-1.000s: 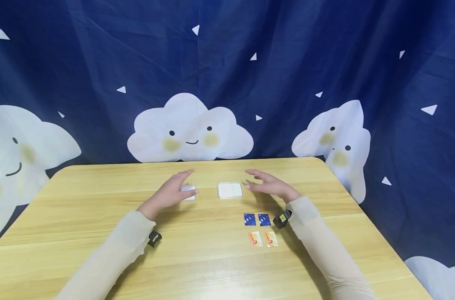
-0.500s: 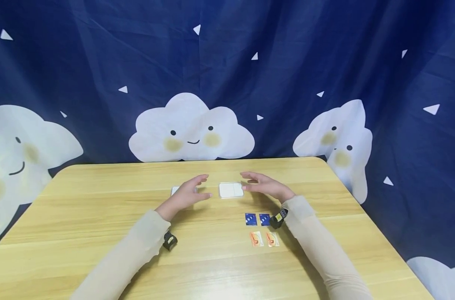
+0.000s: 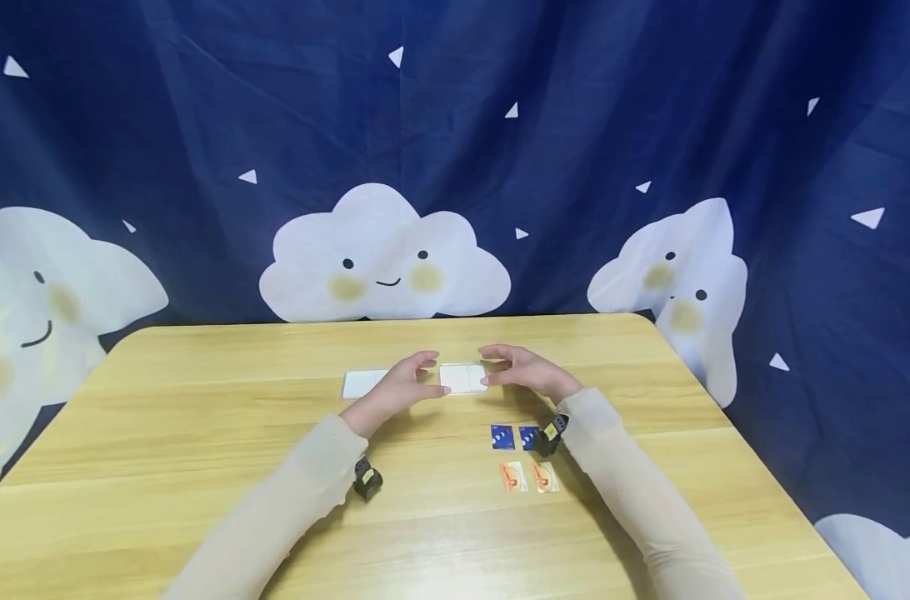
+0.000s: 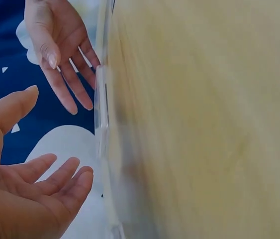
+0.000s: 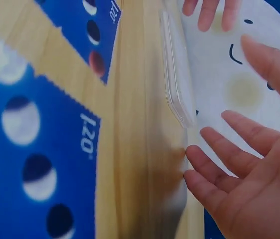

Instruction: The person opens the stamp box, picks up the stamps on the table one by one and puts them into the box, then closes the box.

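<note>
A flat, clear-edged case with a white inside (image 3: 462, 379) lies on the table between my two hands. My left hand (image 3: 401, 387) is at its left end, thumb and fingers spread apart with nothing between them. My right hand (image 3: 532, 372) is at the other end, its thumb tip right by the case's corner and its fingers loosely extended. The right wrist view shows the case (image 5: 177, 69) edge-on as a thin transparent slab, beyond my right fingers (image 5: 229, 144). A second similar case (image 3: 362, 383) lies to the left, partly hidden behind my left hand.
Nearer on the wooden table (image 3: 162, 467) lie two blue postage stamps (image 3: 502, 437) with moon phases, one partly covered by the right wrist camera (image 3: 551, 435). Two orange-and-white stamps (image 3: 513, 477) lie below them. A dark blue curtain (image 3: 455, 108) with clouds hangs behind the table.
My left hand has moved right, from over the second case to the left end of the middle one, uncovering more of the second. My right hand has shifted slightly left.
</note>
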{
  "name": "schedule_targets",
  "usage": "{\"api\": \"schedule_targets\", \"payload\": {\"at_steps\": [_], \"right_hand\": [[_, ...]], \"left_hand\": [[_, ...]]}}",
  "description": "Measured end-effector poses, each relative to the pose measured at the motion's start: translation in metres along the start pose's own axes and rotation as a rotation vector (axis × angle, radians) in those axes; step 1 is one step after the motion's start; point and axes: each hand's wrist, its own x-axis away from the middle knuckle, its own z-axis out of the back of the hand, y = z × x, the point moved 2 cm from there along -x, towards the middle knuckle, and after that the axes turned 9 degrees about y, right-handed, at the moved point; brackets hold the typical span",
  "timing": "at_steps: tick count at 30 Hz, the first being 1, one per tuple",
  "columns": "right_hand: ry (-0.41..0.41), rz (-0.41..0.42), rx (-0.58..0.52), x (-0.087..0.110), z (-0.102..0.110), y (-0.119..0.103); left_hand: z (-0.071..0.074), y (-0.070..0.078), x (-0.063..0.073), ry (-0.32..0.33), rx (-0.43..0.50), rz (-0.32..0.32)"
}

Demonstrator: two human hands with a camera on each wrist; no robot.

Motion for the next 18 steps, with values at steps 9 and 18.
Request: {"api": "schedule_targets", "payload": {"at_steps": [9, 18], "right_hand": [[0.05, -0.085, -0.129, -0.006, -0.003, 0.007], [0.104, -0.093, -0.138, -0.005, -0.005, 0.011]], "left_hand": [[-0.011, -0.004, -0.006, 0.063, 0.058, 0.087], [-0.015, -0.012, -0.013, 0.077, 0.172, 0.152]]}}
